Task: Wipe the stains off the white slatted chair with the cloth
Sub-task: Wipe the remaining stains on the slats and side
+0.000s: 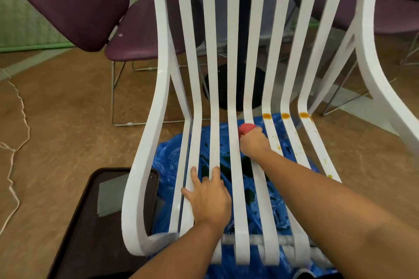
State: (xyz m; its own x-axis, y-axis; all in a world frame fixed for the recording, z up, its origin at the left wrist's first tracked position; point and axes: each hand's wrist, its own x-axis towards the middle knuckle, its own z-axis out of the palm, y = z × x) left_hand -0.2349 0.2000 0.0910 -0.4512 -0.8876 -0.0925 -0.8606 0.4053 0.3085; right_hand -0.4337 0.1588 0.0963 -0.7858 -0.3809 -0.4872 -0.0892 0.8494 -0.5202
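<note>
The white slatted chair (235,102) fills the middle of the view, its seat slats running toward me. Orange-brown stains (285,116) sit in a row on the three right slats at the seat's back bend, with smaller specks trailing down them. My right hand (254,144) is closed around a red cloth (246,128) and presses it on a middle slat just left of the stained ones. My left hand (207,197) lies flat on the left slats near the seat's front, fingers spread.
A blue plastic sheet (172,161) with dark wet patches lies on the floor under the chair. A dark tray (90,229) sits at the lower left. Purple chairs (140,36) and a table with a black pedestal base (233,88) stand behind. A cord (15,142) trails on the left floor.
</note>
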